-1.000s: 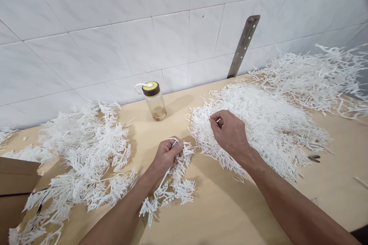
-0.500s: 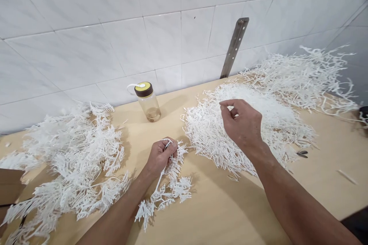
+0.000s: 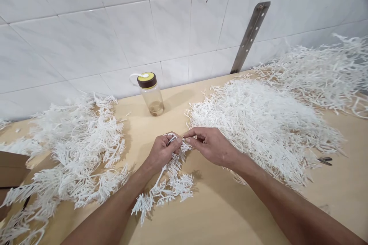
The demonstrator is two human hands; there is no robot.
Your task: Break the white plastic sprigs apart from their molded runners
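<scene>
My left hand (image 3: 162, 152) is closed round the top of a white plastic garland (image 3: 166, 188) whose bristly sprigs trail down over the wooden tabletop (image 3: 218, 210). My right hand (image 3: 211, 145) has its fingers pinched together at the garland's top end, touching my left hand's fingertips. What the right fingers pinch is too small to name; it looks like a white sprig. Just right of both hands lies a big heap of loose white plastic sprigs (image 3: 267, 122).
A pile of assembled white garlands (image 3: 77, 157) covers the left of the table. A clear bottle with a yellow-brown lid (image 3: 151, 93) stands near the tiled wall. A metal bracket (image 3: 249, 36) leans on the wall. More white sprigs (image 3: 324, 72) lie far right. A cardboard box edge (image 3: 11, 170) shows at left. A small dark tool (image 3: 324, 160) lies right.
My right hand has come off the sprig heap and moved left and down to meet my left hand at the garland's top. The left hand has stayed put.
</scene>
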